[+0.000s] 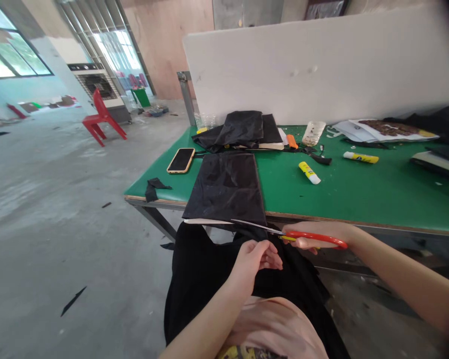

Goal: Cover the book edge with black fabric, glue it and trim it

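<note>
A book wrapped in black sheeting (226, 187) lies at the table's front edge, its pale page edges showing along the near side. My right hand (303, 242) is closed round the handles of a pair of scissors (318, 236), red outside with some yellow inside. The blades point left along the book's near edge, over the right part of the black sheeting. Just below them, my left hand (258, 257) has curled fingers, with thumb and forefinger pinched at the black flap hanging from that edge. Its fingertips are partly hidden against the dark trousers.
On the green table (359, 194) are a phone (181, 160), glue sticks (309, 172), black scraps (156, 188), a plastic cup (314, 133) and a pile of black-covered books (243, 129). A white board (322, 75) stands behind. A red chair (102, 119) stands on the floor to the left.
</note>
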The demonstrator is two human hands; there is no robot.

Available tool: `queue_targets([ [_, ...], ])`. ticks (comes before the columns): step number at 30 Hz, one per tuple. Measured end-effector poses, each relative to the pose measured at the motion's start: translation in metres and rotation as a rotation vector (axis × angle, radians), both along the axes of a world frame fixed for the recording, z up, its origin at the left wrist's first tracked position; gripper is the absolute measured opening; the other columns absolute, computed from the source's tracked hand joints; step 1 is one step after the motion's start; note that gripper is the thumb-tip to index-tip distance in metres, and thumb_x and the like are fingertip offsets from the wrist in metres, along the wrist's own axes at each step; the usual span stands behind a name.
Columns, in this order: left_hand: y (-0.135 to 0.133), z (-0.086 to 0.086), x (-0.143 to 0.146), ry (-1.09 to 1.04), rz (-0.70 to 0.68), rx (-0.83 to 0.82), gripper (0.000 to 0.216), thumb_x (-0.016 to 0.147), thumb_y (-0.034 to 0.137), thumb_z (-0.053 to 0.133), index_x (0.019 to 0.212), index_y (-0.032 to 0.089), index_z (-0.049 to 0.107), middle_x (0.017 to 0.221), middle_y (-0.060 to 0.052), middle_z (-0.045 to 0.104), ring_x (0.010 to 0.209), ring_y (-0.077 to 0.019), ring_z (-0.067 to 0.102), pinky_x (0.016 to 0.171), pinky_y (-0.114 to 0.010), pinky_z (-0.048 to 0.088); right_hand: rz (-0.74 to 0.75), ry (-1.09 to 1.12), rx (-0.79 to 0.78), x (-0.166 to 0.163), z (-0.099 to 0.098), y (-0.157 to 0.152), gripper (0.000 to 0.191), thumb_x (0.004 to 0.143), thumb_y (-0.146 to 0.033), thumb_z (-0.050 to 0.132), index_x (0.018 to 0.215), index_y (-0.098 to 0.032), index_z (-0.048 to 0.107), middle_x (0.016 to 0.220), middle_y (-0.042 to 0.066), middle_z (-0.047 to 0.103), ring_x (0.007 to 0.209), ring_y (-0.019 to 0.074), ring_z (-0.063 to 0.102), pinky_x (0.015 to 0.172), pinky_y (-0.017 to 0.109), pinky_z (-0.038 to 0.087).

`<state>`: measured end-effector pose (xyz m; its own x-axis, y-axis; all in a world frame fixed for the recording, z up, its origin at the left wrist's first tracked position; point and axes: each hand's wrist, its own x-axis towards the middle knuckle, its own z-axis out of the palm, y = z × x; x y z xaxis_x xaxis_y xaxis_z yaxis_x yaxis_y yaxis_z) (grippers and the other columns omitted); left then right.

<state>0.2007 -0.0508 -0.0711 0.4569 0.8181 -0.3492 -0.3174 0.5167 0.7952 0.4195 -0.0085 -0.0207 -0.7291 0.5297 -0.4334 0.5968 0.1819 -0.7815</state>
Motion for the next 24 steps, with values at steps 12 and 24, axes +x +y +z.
queue_targets([
  [12, -0.0014, 0.0013, -0.0016, -0.006, -0.003, 0.02, 0.029, 0.076, 0.039, 0.057, 0.066, 0.012, 0.062, 0.056, -0.006, 0.064, 0.052, -0.0143, 0.059, 0.059, -0.026, 0.046, -0.092, -0.201, 0.261, -0.0031, -0.0053, 0.0049, 0.05, 0.077, -0.067, 0.053, 0.079, -0.018, 0.048, 0.067, -0.002, 0.05, 0.05, 0.0083, 0.041, 0.046, 0.02, 0.027],
  [24, -0.0031, 0.0026, -0.0023, -0.012, -0.002, 0.036, 0.027, 0.078, 0.035, 0.054, 0.067, 0.011, 0.062, 0.056, -0.006, 0.065, 0.052, -0.0141, 0.06, 0.06, -0.026, 0.047, -0.103, -0.241, 0.392, -0.0073, -0.0052, 0.0034, 0.049, 0.076, -0.065, 0.055, 0.067, -0.017, 0.051, 0.059, -0.003, 0.045, 0.054, 0.0099, 0.035, 0.049, 0.022, 0.022],
])
